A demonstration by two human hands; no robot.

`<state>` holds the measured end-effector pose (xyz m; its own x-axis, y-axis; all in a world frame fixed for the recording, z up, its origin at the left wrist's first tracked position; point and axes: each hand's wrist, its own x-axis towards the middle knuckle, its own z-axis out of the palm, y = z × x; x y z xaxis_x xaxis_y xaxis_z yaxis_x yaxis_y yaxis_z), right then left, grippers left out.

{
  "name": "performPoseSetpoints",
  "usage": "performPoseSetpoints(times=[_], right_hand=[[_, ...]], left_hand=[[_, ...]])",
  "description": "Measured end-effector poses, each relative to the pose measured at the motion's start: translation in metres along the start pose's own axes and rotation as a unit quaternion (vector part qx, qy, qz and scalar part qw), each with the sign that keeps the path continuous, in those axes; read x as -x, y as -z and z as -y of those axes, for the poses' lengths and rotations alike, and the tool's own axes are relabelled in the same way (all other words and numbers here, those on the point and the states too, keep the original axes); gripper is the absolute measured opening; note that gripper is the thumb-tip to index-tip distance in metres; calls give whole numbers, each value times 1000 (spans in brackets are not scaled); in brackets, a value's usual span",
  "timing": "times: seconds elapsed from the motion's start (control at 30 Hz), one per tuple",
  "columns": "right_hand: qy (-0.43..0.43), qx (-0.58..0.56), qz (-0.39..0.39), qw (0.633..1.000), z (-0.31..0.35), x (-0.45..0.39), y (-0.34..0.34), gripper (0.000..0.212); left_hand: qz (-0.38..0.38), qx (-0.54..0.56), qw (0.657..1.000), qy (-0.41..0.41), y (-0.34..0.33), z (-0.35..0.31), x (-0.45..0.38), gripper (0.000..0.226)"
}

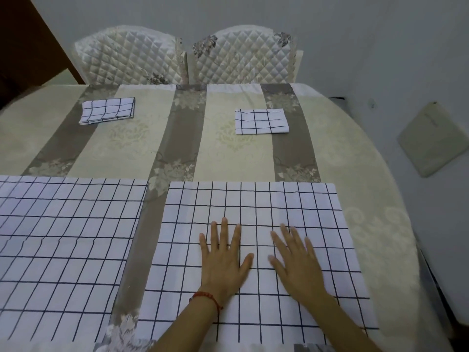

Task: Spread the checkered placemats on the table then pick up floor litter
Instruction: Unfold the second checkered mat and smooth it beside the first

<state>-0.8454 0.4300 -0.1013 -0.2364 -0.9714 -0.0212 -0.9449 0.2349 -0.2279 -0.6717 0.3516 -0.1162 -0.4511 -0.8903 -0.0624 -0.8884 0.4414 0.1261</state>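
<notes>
On the table [368,174], left hand [223,265] and right hand [297,262] press flat, fingers straight, gripping nothing, on the spread placemat [253,199].

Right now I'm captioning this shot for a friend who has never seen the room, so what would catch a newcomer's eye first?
Both hands, the left hand and the right hand, lie flat with straight fingers on the spread checkered placemat at the near right of the table. A second spread placemat lies at near left. Two folded placemats, the left folded one and the right folded one, wait at the far side before two quilted chairs.
</notes>
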Motion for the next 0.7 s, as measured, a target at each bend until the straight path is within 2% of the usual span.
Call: performPoseSetpoints(times=[0.13, 0.23, 0.27, 0.3, 0.33, 0.4, 0.43, 0.47, 0.5, 0.57, 0.63, 0.67, 0.7], right_hand=[[-118, -8, -12, 993, -29, 12, 2, 65], [-123, 4, -2, 992, -28, 10, 2, 64], [-119, 9, -6, 993, -27, 10, 1, 64], [-117, 14, -11, 993, -27, 10, 1, 64], [-116, 20, -14, 993, -28, 10, 1, 64], [-118, 32, -19, 992, -29, 10, 0, 64], [-117, 33, -18, 992, -29, 10, 0, 64], [-116, 31, -16, 993, -29, 10, 0, 64], [-115, 28, -15, 993, -29, 10, -1, 64], [-113, 25, -24, 993, -30, 10, -2, 64], [-110, 18, -28, 993, -30, 10, -1, 64], [-108, 13, -31, 994, -30, 10, -1, 64], [-108, 8, -32, 994, -30, 10, -1, 63]], left_hand=[[-12, 47, 998, 51, 2, 2, -1, 78], [-29, 113, 977, 176, 10, 1, -13, 91], [-30, 103, 977, 183, 15, -7, -20, 89], [-27, 78, 987, 137, 21, -17, -24, 81], [-19, 60, 997, 38, 22, -30, -28, 69], [14, 27, 980, -196, 16, -53, -35, 59], [33, 32, 967, -250, 18, -57, -41, 62], [43, 40, 969, -241, 21, -51, -51, 63], [45, 40, 978, -199, 20, -40, -65, 61], [42, 28, 996, -69, 25, -10, -92, 56], [37, 64, 994, 77, 31, 20, -104, 57], [17, 88, 988, 128, 33, 28, -102, 59], [-13, 92, 985, 145, 33, 29, -94, 62]])
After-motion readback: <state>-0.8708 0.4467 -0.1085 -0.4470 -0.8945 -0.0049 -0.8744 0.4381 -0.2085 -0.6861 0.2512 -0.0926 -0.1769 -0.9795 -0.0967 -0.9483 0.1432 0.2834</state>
